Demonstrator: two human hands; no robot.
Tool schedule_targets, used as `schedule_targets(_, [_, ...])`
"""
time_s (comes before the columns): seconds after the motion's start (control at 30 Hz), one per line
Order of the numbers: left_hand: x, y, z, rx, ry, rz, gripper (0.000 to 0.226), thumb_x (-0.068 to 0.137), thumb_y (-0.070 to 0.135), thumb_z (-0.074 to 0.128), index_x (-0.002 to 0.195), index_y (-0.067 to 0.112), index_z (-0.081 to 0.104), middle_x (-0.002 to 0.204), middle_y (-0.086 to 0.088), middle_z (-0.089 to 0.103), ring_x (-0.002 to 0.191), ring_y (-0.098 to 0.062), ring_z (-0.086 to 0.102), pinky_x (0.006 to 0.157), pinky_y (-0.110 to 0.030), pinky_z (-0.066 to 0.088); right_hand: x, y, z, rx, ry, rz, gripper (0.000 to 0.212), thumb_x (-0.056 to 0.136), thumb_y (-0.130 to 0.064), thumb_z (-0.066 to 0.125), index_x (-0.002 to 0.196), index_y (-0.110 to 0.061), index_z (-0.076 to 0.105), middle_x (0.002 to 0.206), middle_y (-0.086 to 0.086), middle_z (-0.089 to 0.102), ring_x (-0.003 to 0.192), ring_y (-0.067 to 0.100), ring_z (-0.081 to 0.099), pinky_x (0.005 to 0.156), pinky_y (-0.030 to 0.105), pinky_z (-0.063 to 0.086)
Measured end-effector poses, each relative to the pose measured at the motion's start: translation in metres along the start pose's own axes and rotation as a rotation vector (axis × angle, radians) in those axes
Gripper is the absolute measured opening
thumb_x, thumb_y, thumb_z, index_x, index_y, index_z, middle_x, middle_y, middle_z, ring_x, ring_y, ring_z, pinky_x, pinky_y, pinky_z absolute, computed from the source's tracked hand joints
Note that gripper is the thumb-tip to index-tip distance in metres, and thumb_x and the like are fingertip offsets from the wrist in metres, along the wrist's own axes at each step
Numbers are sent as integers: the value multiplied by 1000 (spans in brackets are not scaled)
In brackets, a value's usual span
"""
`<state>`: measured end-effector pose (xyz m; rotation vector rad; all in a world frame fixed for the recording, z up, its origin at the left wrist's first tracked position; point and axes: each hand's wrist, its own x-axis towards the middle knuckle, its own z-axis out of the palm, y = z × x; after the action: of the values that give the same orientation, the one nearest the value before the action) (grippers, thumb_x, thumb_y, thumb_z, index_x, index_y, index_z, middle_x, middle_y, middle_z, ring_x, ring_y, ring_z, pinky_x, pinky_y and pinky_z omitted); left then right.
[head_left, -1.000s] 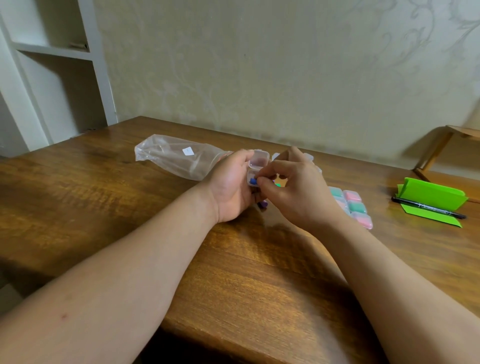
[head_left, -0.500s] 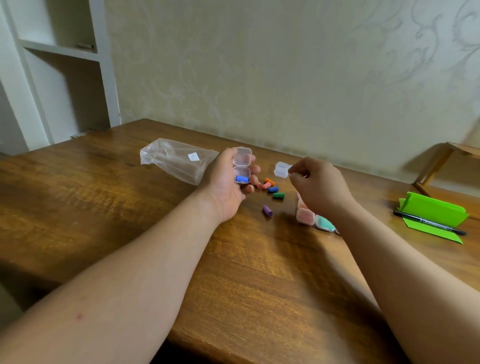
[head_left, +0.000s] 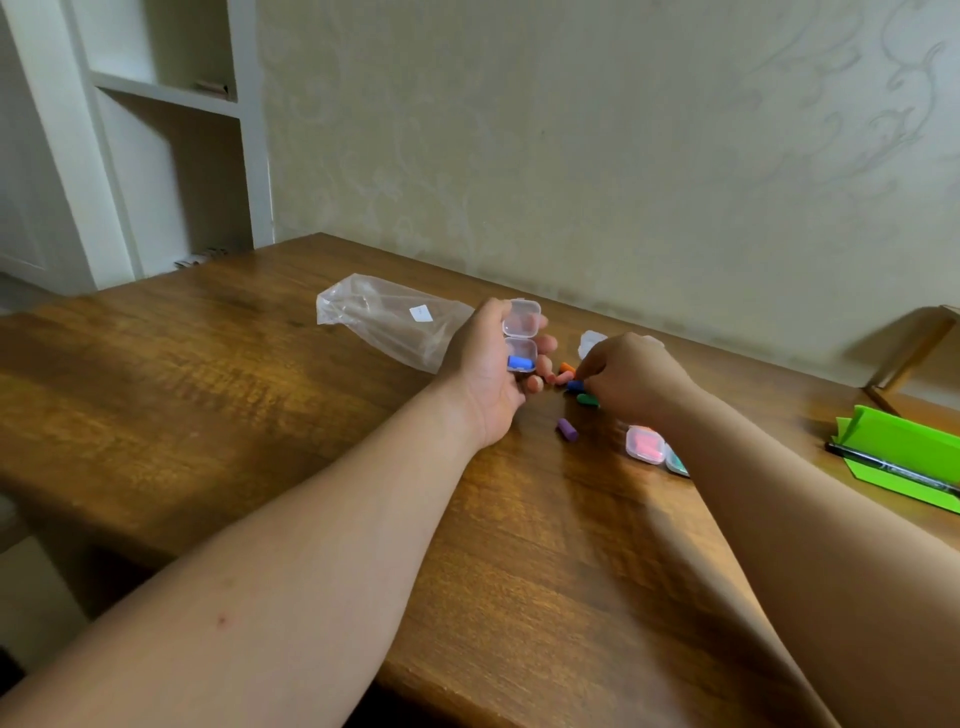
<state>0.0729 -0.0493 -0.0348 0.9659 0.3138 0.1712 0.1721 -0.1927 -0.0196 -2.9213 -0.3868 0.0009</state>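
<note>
- Left hand (head_left: 483, 374) grips the open clear box (head_left: 521, 338) above the worktop (head_left: 260, 389).
- Right hand (head_left: 634, 376) curls over a blue piece (head_left: 574, 385) just right of it; grip unclear.
- Piece looks light, rollable: pinch its sides.

Clear plastic bag (head_left: 384, 322), green folded paper (head_left: 904, 441), black pen (head_left: 883, 466), white shelf (head_left: 166, 93)

Small clear box (head_left: 520, 332) — lid open, blue plug (head_left: 521, 362) inside — cradled in left hand (head_left: 483, 374).
</note>
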Motion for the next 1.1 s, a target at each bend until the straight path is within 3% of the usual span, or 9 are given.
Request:
schedule_targets(0.27, [1, 0, 0, 25, -10, -27, 40, 108, 37, 48, 122, 9, 73, 94, -11, 71, 71, -17, 60, 63, -26, 46, -8, 6, 1, 28, 55, -38, 15, 102, -28, 64, 110, -24, 76, 109, 4, 73, 95, 25, 69, 87, 45, 62])
schedule_targets(0.43, [1, -3, 5, 72, 9, -16, 40, 112, 42, 44, 125, 14, 70, 103, -10, 74, 55, -11, 69, 58, -24, 51, -42, 4, -14, 197, 350, -126, 10, 100, -20, 62, 98, -17, 71, 91, 2, 71, 81, 23, 64, 72, 39, 58])
schedule_targets(0.57, [1, -9, 6, 109, -49, -36, 42, 113, 46, 45, 131, 15, 66, 116, -11, 78, 87, -21, 71, 65, -29, 54, -75, -3, -12, 460, 466, -222, 7, 99, -21, 67, 104, -24, 69, 92, -11, 69, 84, 12, 63, 71, 31, 54])
schedule_targets(0.67, [2, -12, 5, 113, -114, -43, 45, 113, 47, 44, 138, 16, 65, 104, -9, 76, 80, -19, 69, 61, -31, 55, -83, -9, -5, 459, 466, -318, 10, 96, -18, 68, 102, -25, 72, 90, -13, 70, 84, 7, 63, 70, 22, 50])
schedule_targets(0.8, [2, -11, 3, 101, -160, -49, 50, 114, 45, 43, 143, 10, 63, 90, -9, 72, 71, -19, 71, 65, -36, 60, -81, -12, 2, 363, 500, -400, 12, 97, -17, 68, 104, -24, 75, 102, -8, 67, 89, 11, 61, 76, 29, 54])
schedule_targets(0.93, [0, -11, 4, 88, -188, -38, 49, 114, 42, 43, 146, 8, 59, 103, -15, 71, 67, -19, 74, 61, -34, 60, -79, -11, 8, 348, 514, -418, 13, 97, -19, 69, 105, -24, 78, 108, -7, 63, 92, 14, 63, 77, 36, 57])
schedule_targets(1.1, [-3, -11, 4, 93, -204, -35, 49, 115, 40, 42, 144, 5, 60, 100, -16, 72, 68, -19, 73, 61, -33, 60, -76, -11, 13, 327, 500, -435, 14, 95, -20, 70, 105, -23, 80, 107, -5, 60, 95, 18, 63, 78, 44, 58])
